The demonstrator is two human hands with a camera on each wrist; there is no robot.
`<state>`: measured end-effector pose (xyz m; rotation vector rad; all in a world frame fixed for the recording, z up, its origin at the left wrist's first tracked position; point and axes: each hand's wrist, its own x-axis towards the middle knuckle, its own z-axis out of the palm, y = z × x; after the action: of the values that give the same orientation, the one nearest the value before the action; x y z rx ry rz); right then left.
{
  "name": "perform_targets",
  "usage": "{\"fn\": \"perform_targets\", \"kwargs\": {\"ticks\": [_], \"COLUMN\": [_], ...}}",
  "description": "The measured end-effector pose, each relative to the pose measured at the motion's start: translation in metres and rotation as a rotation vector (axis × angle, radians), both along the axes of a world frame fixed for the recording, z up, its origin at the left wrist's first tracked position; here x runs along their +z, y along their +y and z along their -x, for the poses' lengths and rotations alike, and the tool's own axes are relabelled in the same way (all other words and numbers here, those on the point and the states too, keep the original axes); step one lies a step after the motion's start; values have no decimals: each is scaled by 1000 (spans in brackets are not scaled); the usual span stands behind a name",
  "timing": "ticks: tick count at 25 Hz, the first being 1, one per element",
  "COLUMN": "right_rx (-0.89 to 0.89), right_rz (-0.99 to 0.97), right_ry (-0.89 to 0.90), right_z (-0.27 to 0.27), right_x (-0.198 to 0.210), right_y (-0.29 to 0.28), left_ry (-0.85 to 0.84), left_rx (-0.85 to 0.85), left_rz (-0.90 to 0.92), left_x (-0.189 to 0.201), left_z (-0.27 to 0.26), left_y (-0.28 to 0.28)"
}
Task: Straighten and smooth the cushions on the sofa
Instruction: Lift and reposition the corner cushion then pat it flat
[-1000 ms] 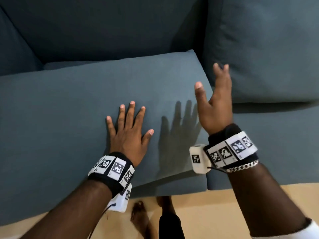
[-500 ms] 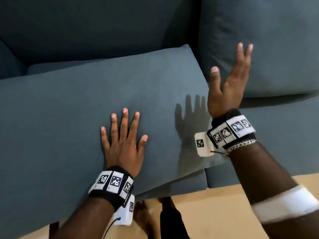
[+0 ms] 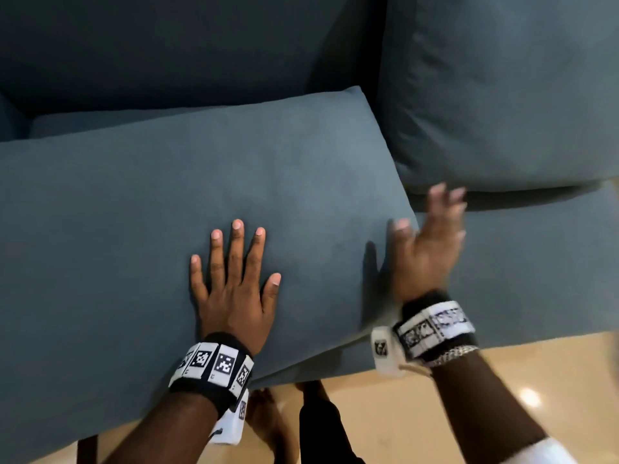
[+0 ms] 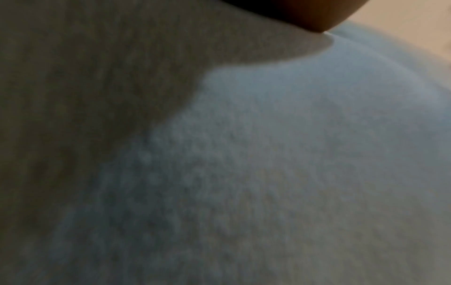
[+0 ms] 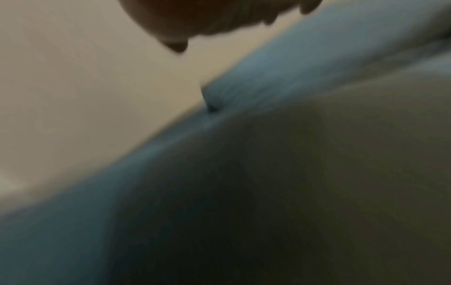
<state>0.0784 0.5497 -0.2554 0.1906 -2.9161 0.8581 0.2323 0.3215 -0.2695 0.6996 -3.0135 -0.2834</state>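
A large blue-grey cushion (image 3: 167, 209) lies flat and askew across the sofa seat, its near edge hanging over the front. My left hand (image 3: 234, 276) presses flat on its top with fingers spread. My right hand (image 3: 428, 239) is blurred with motion at the cushion's right edge, fingers straight, palm facing that edge. A second back cushion (image 3: 502, 88) leans upright at the right. The left wrist view shows only blurred cushion fabric (image 4: 268, 154). The right wrist view shows the blurred cushion edge (image 5: 244, 173) below the hand.
The right seat cushion (image 3: 542, 269) lies beside the loose cushion. The dark sofa backrest (image 3: 184, 45) stands behind. Beige floor (image 3: 435, 406) runs along the sofa front, where my bare feet (image 3: 268, 420) stand.
My right hand was raised above the right edge and has swung down against the cushion's side. The left hand stays pressed flat on top.
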Motion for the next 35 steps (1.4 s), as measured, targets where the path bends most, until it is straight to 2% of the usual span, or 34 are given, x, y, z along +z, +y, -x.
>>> {"fn": "perform_targets", "kwargs": {"ticks": [1,3,5,7,9,10,11,12,14,15,16,17,18,21,22,23,25,26,27,28,29,31,32,33,34,35], "right_rx": [107,219,195,132,-81,-222,-305,-306,-159,-109,-97,-126,-148,-114,-82,-38,133,182,207,187,150,74,79,121,203,323], "right_rz": [-194,-364,-341,-118,142,217,241,220,-45,-153,-172,-99,2,355,355,241,-130,-257,-299,-202,-15,336,449,453,331,109], "right_ry": [-168,-295,-333,-170,162,315,370,300,-43,-151,-225,-229,-154,285,387,383,76,-36,-110,-119,-47,237,388,485,499,418], "right_z": [-28,-33,-22,-14,-18,-27,-37,-49,-77,-82,-80,-75,-71,-69,-70,-73,-89,-93,-89,-84,-83,-92,-104,-117,-131,-140], "right_x": [-34,-72,-55,-21,11,13,6,-6,-50,-65,-68,-60,-44,30,33,29,-9,-30,-34,-26,-10,34,46,42,26,1], "right_y": [-1,3,7,23,43,46,41,28,-3,-10,-13,-14,-11,-14,-25,-42,-74,-77,-77,-76,-75,-67,-66,-68,-76,-83], "left_ry": [-15,-24,-36,-4,3,3,7,15,-2,-8,-9,-13,-18,-9,-14,-15,-23,-26,-21,-20,-22,-16,-20,-26,-22,-19], "left_rx": [-9,-73,-108,-101,-90,-95,-99,-103,-131,-151,-169,-183,-196,-213,-229,-239,-240,-237,-228,-211,-180,-160,-167,-179,-172,-139], "left_rz": [11,37,56,50,59,64,62,65,63,52,54,61,62,73,81,82,66,55,47,40,34,30,38,49,61,63], "left_x": [-1,-6,-8,-8,-9,-9,-10,-12,-11,-9,-9,-9,-9,-12,-13,-14,-13,-10,-10,-10,-10,-13,-15,-17,-18,-17], "left_z": [-6,-18,-29,-28,-24,-23,-24,-26,-30,-32,-37,-43,-51,-66,-69,-71,-77,-82,-87,-93,-101,-114,-120,-126,-130,-131], "left_y": [3,12,13,7,4,3,4,5,4,5,4,4,2,-3,-5,-5,-7,-5,-5,-7,-9,-11,-11,-10,-9,-8]}}
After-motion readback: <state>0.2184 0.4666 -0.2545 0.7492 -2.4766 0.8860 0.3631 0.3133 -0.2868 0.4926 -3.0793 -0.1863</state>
